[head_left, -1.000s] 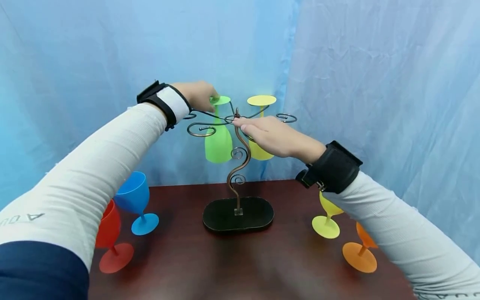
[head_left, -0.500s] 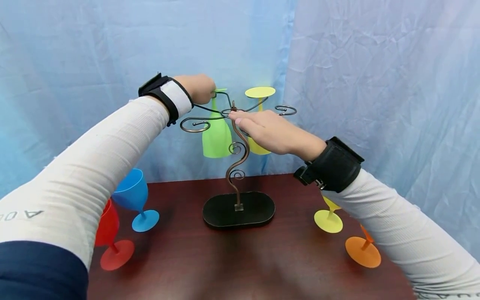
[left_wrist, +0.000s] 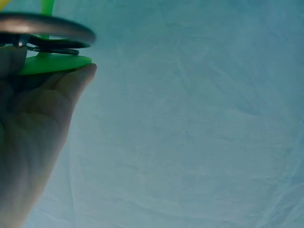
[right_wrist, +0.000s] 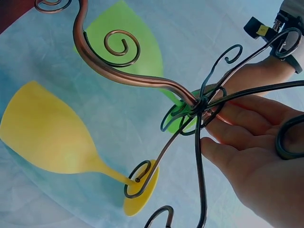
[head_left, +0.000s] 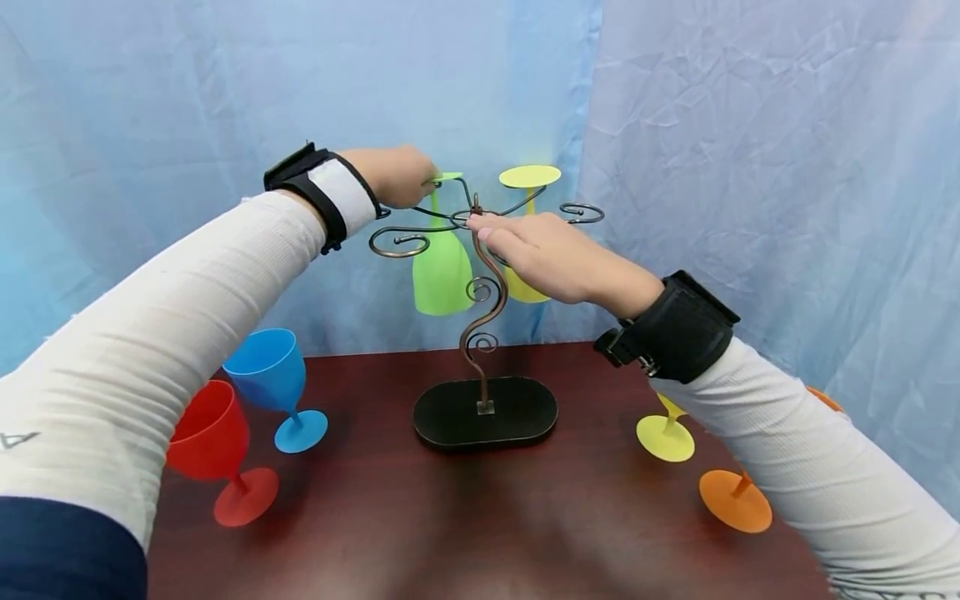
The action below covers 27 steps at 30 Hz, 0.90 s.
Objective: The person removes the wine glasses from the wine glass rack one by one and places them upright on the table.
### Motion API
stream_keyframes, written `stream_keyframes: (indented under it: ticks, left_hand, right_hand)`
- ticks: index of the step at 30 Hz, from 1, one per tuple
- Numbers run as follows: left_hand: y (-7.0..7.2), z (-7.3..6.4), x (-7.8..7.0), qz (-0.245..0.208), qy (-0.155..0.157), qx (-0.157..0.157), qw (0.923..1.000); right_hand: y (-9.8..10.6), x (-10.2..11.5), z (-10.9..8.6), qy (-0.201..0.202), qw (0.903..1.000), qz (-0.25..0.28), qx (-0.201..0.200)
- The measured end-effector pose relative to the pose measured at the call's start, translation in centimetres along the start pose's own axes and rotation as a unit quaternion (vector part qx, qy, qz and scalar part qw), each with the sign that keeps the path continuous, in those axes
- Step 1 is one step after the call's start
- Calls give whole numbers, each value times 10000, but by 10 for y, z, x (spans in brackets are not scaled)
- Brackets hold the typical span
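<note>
My left hand (head_left: 397, 177) pinches the foot of a green goblet (head_left: 442, 279), which hangs upside down at the back left arm of a metal stemware rack (head_left: 487, 429). In the left wrist view that green foot (left_wrist: 59, 62) sits between thumb and fingers, right at the rack's dark wire loop (left_wrist: 52, 28). My right hand (head_left: 558, 258) lies with straight fingers over the rack's hub, where the wire arms meet. Beside it a yellow goblet (head_left: 529, 176) hangs upside down by its foot; the right wrist view shows its stem within a curled arm (right_wrist: 137, 180).
Left of the rack stand a blue goblet (head_left: 266, 367) and a red goblet (head_left: 210, 433) on the dark table (head_left: 450, 533). A yellow-green goblet (head_left: 666, 438) and an orange goblet (head_left: 735, 502) stand right, partly behind my sleeve. A blue curtain (head_left: 187, 83) hangs behind.
The green goblet's foot has tilted from showing its upper face to nearly edge-on, still in my left hand. My right hand stays at the hub; the head view has shifted slightly.
</note>
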<state>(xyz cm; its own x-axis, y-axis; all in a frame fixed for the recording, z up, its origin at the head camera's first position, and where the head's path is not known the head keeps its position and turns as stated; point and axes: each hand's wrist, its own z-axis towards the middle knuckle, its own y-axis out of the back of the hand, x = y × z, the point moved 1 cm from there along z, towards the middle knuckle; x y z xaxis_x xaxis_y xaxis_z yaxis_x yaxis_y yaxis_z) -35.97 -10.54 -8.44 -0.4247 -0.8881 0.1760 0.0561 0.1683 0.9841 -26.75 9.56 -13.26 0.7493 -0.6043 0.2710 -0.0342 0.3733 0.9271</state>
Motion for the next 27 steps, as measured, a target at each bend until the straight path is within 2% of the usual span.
stream_keyframes:
  ticks: [5, 10, 16, 27]
  left_hand:
    - [-2, -2, -2, 305, -112, 79, 9994]
    - [-3, -3, 5, 424, -183, 135, 9988]
    - [-6, -6, 16, 496, 7, 140, 9987]
    - [-2, 0, 16, 1091, 474, 391, 9921]
  right_hand:
    - [-1, -2, 1, 27, 10000, 88, 16]
    - [-3, -1, 2, 15, 10000, 69, -5]
    - [-8, 3, 7, 91, 9999, 106, 24]
    - [-14, 12, 10, 172, 9995, 250, -111]
